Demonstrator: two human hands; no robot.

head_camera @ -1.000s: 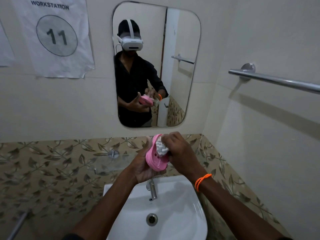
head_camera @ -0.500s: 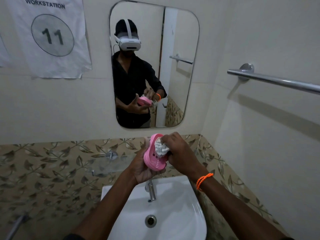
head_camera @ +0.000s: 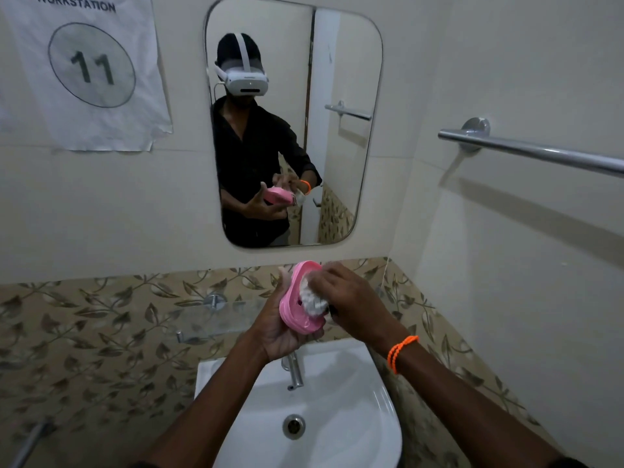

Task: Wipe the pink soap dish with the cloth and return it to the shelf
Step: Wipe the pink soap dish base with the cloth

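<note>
- Pink oval plastic soap dish, tilted nearly on edge with its hollow side facing right; we see it held in the air above the white ceramic washbasin, just above the chrome tap.
- Left hand: we cup the dish from behind and below, fingers closed round its back and lower rim.
- Right hand: fingers bunched tight on a crumpled white cloth, which we press into the hollow of the dish. An orange beaded bracelet circles this wrist.
- Small slots in the dish floor show left of the cloth; motion blur softens the cloth and the fingertips.
- Clear glass shelf with chrome brackets, fixed to the wall up and left of the washbasin, just left of the left hand; the dish is off it.
- Leaf-patterned tile band running along the wall behind the washbasin.
- Rounded rectangular mirror on the wall above the washbasin; in it we see the person in a dark shirt and white headset, both hands on the dish.
- White paper sign reading "WORKSTATION 11", up and left of the washbasin, beside the mirror.
- Chrome towel rail on the side wall, up and right of the washbasin.
</note>
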